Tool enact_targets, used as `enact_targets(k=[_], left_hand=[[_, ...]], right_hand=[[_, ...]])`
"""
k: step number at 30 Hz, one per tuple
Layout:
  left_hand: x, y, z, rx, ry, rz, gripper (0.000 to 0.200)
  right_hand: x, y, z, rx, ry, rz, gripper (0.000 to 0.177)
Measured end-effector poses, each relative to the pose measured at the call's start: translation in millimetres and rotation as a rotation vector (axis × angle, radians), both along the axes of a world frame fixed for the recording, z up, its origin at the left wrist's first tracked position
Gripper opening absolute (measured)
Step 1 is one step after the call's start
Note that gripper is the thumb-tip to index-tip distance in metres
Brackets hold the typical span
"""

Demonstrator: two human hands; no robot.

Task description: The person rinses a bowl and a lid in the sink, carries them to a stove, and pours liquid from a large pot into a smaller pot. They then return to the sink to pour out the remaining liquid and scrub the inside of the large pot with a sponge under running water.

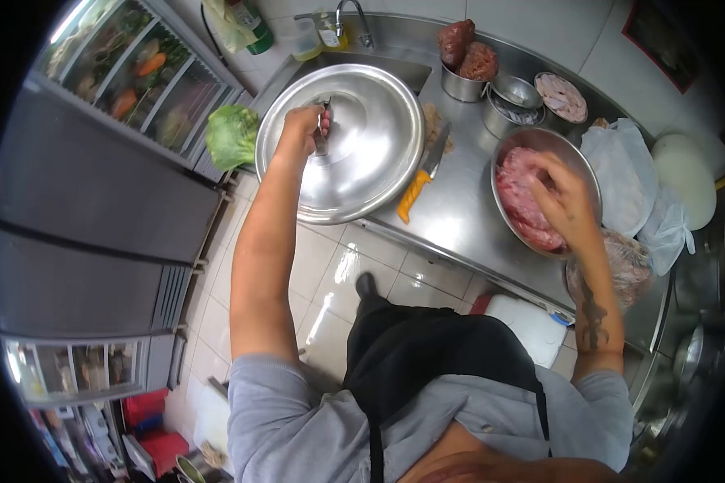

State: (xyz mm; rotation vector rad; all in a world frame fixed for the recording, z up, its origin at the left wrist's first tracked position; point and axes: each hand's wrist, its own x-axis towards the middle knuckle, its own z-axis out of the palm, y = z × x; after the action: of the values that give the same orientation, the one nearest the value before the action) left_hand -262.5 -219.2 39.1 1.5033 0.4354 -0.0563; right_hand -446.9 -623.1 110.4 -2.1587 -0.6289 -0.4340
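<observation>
Head view, looking down over your own chest and apron.

**Left.** Your left hand (pixel 306 125) is closed around the handle (pixel 322 133) at the centre of a large domed steel lid (pixel 362 161), fingers wrapped tight. The handle is mostly hidden inside your grip. Whatever sits beneath the lid is fully hidden, and its near rim overhangs the edge of the worktop (pixel 459 213). Just outside your knuckles, on the side away from your other hand, lies a green leafy head (pixel 232 135), cabbage or lettuce.

**Right.** Your right hand (pixel 564 200) rests inside a steel bowl (pixel 540 135), its fingers bent down onto raw pink meat (pixel 519 201). The fingertips sink out of sight, so you cannot tell whether they are clamped on a portion or merely pressing.

**Between the hands.** A knife (pixel 423 179) with an orange handle lies flat on the worktop beside the lid's rim, touched by neither hand.

**Beyond the fingers.** Small steel pots (pixel 491 92) hold darker meat and pale pieces whose contents are hard to name. A tap (pixel 354 16) stands beyond the lid. Past your right wrist, clear plastic bags (pixel 628 173) are crumpled, one holding something pinkish and indistinct.
</observation>
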Motion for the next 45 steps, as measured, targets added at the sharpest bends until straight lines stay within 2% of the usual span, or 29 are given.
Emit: enact_targets(k=[3, 5, 11, 16, 17, 18, 22, 23, 25, 28, 30, 32, 34, 37, 38, 41, 44, 45], left_hand=[[64.4, 16.4, -20.6, -0.154, -0.005, -0.059, 0.009], [116.8, 32.3, -54.7, -0.221, -0.010, -0.110, 0.010], [209.2, 51.8, -102.9, -0.309, 0.107, -0.118, 0.005], [247.9, 66.6, -161.3, -0.390, 0.084, -0.116, 0.015], [247.4, 69.0, -165.3, -0.416, 0.100, -0.119, 0.017], [247.3, 71.3, -170.9, -0.437, 0.120, -0.113, 0.011], [237.0, 85.3, -180.6, -0.459, 0.157, -0.139, 0.020], [233.5, 88.7, -178.5, -0.469, 0.168, -0.151, 0.023], [229.8, 96.2, -177.3, -0.462, 0.185, -0.192, 0.024], [231.5, 100.1, -187.8, -0.470, 0.176, -0.228, 0.024], [233.0, 101.9, -191.5, -0.452, 0.177, -0.260, 0.022], [236.3, 101.4, -196.5, -0.445, 0.180, -0.278, 0.020], [234.9, 98.6, -205.5, -0.417, 0.183, -0.287, 0.019], [237.3, 89.7, -214.6, -0.388, 0.163, -0.256, 0.017], [232.5, 85.5, -216.8, -0.397, 0.160, -0.242, 0.016], [220.9, 70.8, -221.9, -0.398, 0.136, -0.236, 0.012], [211.8, 62.1, -216.4, -0.425, 0.143, -0.216, 0.010], [209.5, 60.3, -215.7, -0.440, 0.152, -0.202, 0.011]], right_hand=[[70.0, 59.9, -3.5, 0.083, 0.145, 0.007, 0.026], [128.0, 102.3, -23.5, 0.075, 0.179, 0.016, 0.028], [318.1, 220.6, -87.1, -0.011, 0.074, -0.006, 0.036], [468.1, 292.1, -167.9, -0.204, -0.138, -0.269, 0.045], [491.1, 304.5, -182.1, -0.207, -0.066, -0.339, 0.048], [512.0, 317.3, -195.5, -0.211, 0.005, -0.403, 0.050], [582.9, 345.0, -221.2, -0.167, 0.291, -0.524, 0.060], [594.4, 349.8, -225.2, -0.102, 0.279, -0.512, 0.064], [616.5, 359.8, -235.4, -0.097, 0.313, -0.557, 0.061], [636.4, 368.2, -259.7, -0.147, 0.126, -0.546, 0.062], [636.1, 364.1, -264.9, -0.492, -0.080, -0.414, 0.059], [630.7, 359.9, -260.4, -0.550, -0.015, -0.339, 0.054], [598.7, 374.4, -228.4, -0.314, 0.315, -0.319, 0.047], [582.7, 377.9, -220.6, 0.519, 1.119, -0.462, 0.034], [577.1, 376.7, -217.4, 0.612, 1.220, -0.465, 0.030], [560.9, 381.8, -213.6, 0.740, 1.281, -0.242, 0.027], [554.2, 390.2, -202.3, 0.774, 1.167, -0.286, 0.026], [550.3, 391.7, -200.2, 0.744, 1.206, -0.260, 0.024]])
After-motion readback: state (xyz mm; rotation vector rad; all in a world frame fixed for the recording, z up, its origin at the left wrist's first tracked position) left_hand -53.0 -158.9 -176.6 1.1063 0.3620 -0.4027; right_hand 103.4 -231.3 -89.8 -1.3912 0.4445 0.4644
